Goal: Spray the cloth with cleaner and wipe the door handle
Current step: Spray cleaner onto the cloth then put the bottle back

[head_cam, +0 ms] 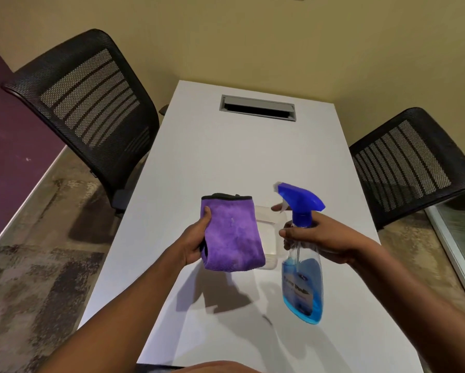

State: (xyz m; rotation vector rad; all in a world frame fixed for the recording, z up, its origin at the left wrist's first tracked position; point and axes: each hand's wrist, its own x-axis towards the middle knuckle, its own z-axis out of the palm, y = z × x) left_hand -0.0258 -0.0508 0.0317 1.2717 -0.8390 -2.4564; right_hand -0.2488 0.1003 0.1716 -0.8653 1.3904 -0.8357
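A folded purple cloth (pixel 232 234) with a dark hem is held up above the white table (pixel 253 157) by my left hand (pixel 195 242), thumb on its left edge. My right hand (pixel 325 236) grips the neck of a clear spray bottle (pixel 302 286) of blue cleaner, with a finger on the trigger. Its blue spray head (pixel 300 196) has the nozzle pointing left toward the cloth. The two are a short gap apart. No door handle is in view.
A clear plastic container (pixel 270 238) lies on the table behind the cloth and bottle. A grey cable slot (pixel 257 107) is set in the far end of the table. Black mesh chairs stand at the left (pixel 88 103) and right (pixel 411 162).
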